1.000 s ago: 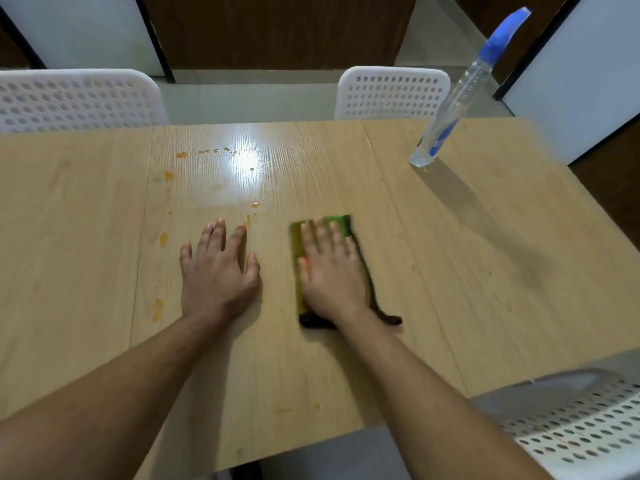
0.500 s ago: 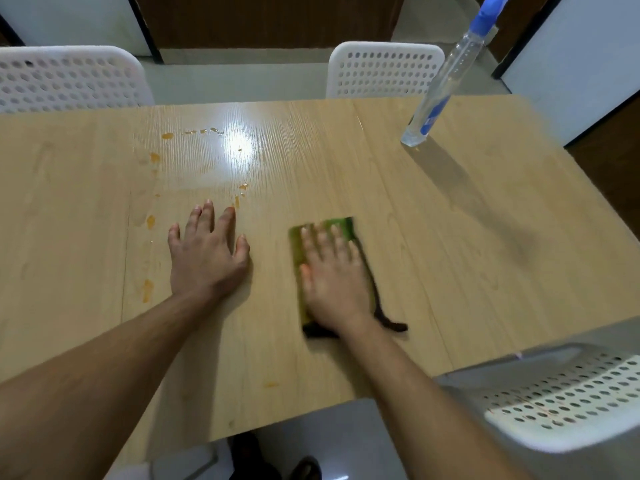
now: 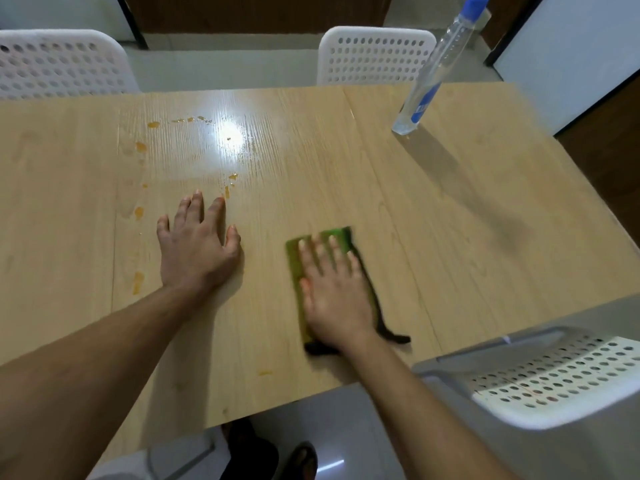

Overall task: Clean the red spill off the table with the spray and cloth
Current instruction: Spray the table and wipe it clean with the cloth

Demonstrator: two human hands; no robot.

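My right hand (image 3: 334,292) lies flat with fingers spread on a folded green cloth (image 3: 294,268) with a dark underside, pressing it onto the wooden table (image 3: 450,237). My left hand (image 3: 197,247) rests palm down on the bare table to the left of the cloth, fingers apart, holding nothing. Orange-red spill drops (image 3: 138,282) run in a line left of my left hand and across the far side near the glare, with a couple of drops (image 3: 232,176) just beyond my left fingertips. A clear spray bottle (image 3: 427,84) with a blue nozzle stands at the far right.
Two white perforated chairs (image 3: 375,55) (image 3: 59,64) stand at the table's far side, a third (image 3: 554,379) at the near right corner. One small spill spot (image 3: 266,373) lies near the front edge. My feet show below the table edge.
My right hand has slid the cloth back toward me and slightly right. My left hand has stayed flat on the table. The camera view has shifted.
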